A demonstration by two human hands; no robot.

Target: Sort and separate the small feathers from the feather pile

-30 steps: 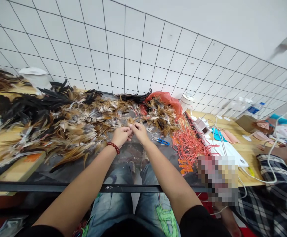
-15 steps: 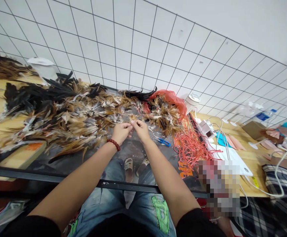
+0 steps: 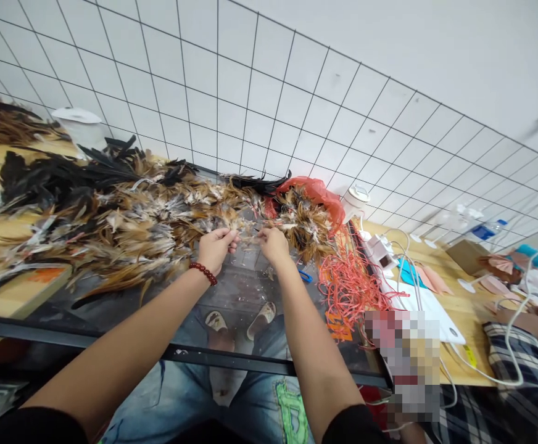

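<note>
My left hand (image 3: 216, 250), with a red bead bracelet (image 3: 203, 272) at its wrist, is closed in a pinch on a small tan feather (image 3: 232, 220). A short gap to its right, my right hand (image 3: 274, 245) is also pinched; what its fingertips hold is too small to make out. Pale thin wisps show between the two hands. Brown and tan feathers (image 3: 142, 228) lie heaped beyond and left of my left hand, with long black feathers (image 3: 42, 182) farther left. Blue thread snips (image 3: 305, 276) lie partly hidden behind my right forearm.
Pink-red strings (image 3: 350, 280) lie tangled on the right, below a red plastic bag (image 3: 313, 191) beside more feathers. A white lidded container (image 3: 356, 200) stands near the wire grid (image 3: 250, 80). A person in a plaid garment (image 3: 512, 351) sits at right.
My hands have moved apart from being together, the left going left with the tan feather and the right going slightly right. My right forearm now covers part of the snips.
</note>
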